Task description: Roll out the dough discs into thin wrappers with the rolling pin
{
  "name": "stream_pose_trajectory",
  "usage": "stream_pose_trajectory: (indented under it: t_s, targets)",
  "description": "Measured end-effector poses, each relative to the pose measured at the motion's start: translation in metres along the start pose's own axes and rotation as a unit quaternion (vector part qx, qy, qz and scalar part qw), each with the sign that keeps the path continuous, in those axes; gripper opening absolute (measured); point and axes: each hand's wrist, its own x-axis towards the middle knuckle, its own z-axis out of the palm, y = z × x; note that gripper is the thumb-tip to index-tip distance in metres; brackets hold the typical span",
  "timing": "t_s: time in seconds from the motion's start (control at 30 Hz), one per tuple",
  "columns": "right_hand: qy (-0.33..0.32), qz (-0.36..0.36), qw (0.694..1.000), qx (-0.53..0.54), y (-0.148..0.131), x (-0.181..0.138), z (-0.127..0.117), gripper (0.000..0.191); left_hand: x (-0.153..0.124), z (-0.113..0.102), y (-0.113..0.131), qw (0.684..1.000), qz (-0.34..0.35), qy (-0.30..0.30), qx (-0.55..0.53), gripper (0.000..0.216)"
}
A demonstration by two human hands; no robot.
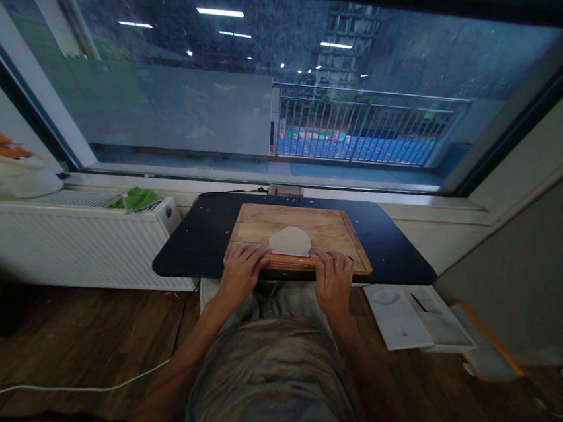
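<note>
Board (255, 220): one dough (289, 240), two hands (244, 260) (334, 274)

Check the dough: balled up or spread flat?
Spread flat: the dough shows as a wide, low, pale round on the board, beyond the rolling pin.

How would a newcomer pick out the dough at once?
Below the big window is a black table, with a wooden board on it. The dough lies on that board, just to the window side of the rolling pin. It is the pale, rounded piece, plainly lighter than the brown board and pin.
</note>
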Motion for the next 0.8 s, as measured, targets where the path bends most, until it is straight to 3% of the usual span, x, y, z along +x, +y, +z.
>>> stream_pose_trajectory:
  t_s: [0.2,0.4,0.57,0.8]
  targets:
    - [0.001,0.022,1.0,0.011,-0.005,0.001,-0.001,0.038,0.0,-0.003,-0.001,1.0,0.014,-0.005,-0.004,0.032]
    - [-0.037,0.026,0.998,-0.046,-0.009,0.006,-0.008,0.036,0.004,-0.005,-0.001,1.0,0.018,-0.009,0.012,0.033]
    - [-0.077,0.019,0.993,-0.083,-0.007,0.019,-0.012,0.037,0.013,-0.008,0.001,0.998,-0.001,-0.043,0.055,0.035]
    - [-0.097,-0.006,0.993,-0.065,-0.002,0.042,-0.009,0.041,0.03,-0.004,0.006,0.994,-0.036,-0.032,0.096,0.043]
